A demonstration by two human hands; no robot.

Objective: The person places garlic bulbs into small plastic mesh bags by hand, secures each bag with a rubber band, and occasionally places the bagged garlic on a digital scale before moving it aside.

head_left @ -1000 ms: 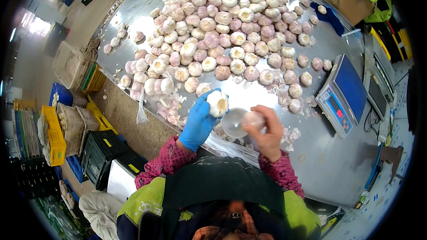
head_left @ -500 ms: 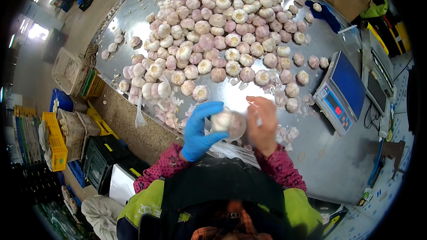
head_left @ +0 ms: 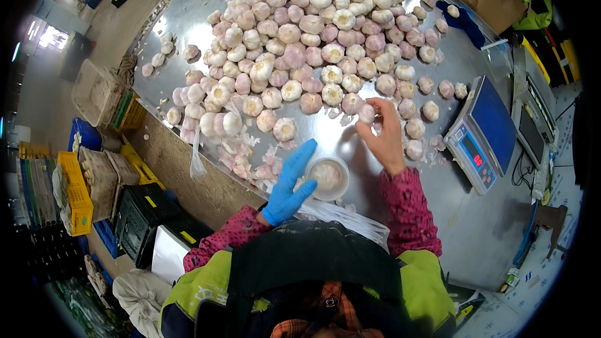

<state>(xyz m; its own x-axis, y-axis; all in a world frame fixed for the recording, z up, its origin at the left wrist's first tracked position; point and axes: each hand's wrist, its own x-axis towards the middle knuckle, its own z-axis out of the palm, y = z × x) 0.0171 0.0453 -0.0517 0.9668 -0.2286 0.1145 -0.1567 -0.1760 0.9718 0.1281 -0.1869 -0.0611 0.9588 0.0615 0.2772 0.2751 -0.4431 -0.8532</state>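
Note:
My left hand (head_left: 289, 186), in a blue glove, holds nothing; its fingers are spread beside a small round plastic tub (head_left: 344, 179) with pale bits in it. My bare right hand (head_left: 383, 134) is farther forward and to the right, at the near edge of a big heap of garlic bulbs (head_left: 294, 56). Between its thumb and fingertips is a whitish garlic bulb (head_left: 367, 113), partly covered by the fingers. Loose garlic skins (head_left: 238, 159) lie on the metal table to the left of my gloved hand.
A blue-topped weighing scale (head_left: 485, 128) stands at the right of the metal table (head_left: 432, 231). White plastic strips (head_left: 357, 220) lie against my front. Garlic in clear net or film (head_left: 219, 124) sits at the left edge. Yellow crates (head_left: 76, 194) and black crates (head_left: 144, 219) stand on the floor to the left.
The garlic bulb has left my gloved left hand, which is now empty. My right hand has moved forward to the heap's edge and now has a bulb in its fingers.

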